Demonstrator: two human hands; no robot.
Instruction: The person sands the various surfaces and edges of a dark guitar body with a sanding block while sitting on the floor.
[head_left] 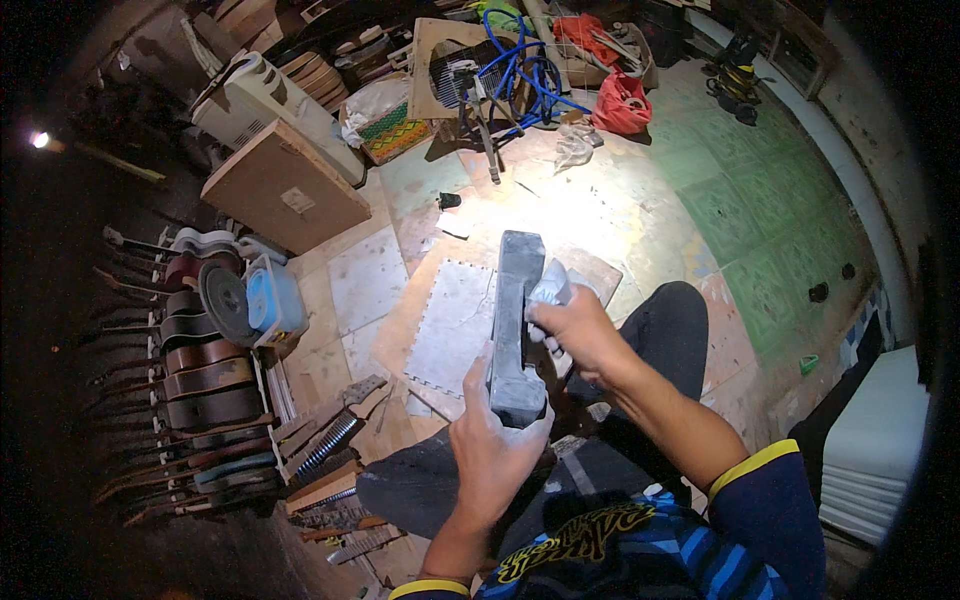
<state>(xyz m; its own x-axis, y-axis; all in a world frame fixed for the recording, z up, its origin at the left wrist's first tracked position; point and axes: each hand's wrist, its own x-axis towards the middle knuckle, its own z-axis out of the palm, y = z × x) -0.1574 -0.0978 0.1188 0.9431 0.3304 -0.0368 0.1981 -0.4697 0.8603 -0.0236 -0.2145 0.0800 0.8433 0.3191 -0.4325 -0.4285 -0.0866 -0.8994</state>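
I am seated, and my left hand (pixel 497 440) grips the near end of a long dark grey wooden piece (pixel 518 300), shaped like a guitar body seen on edge, which points away from me over my lap. A folded piece of pale sandpaper or cloth (pixel 550 288) is pressed against the right side of that piece by my right hand (pixel 575 335). My knees in dark trousers (pixel 660 330) lie under both hands.
A pale board (pixel 455 325) lies on the floor ahead. Guitar bodies (pixel 205 385) and fretted necks (pixel 335 440) are stacked at left, beside a blue tub (pixel 272 298). A blue hose (pixel 525 70), red bags (pixel 620 105) and a brown box (pixel 285 190) stand farther off.
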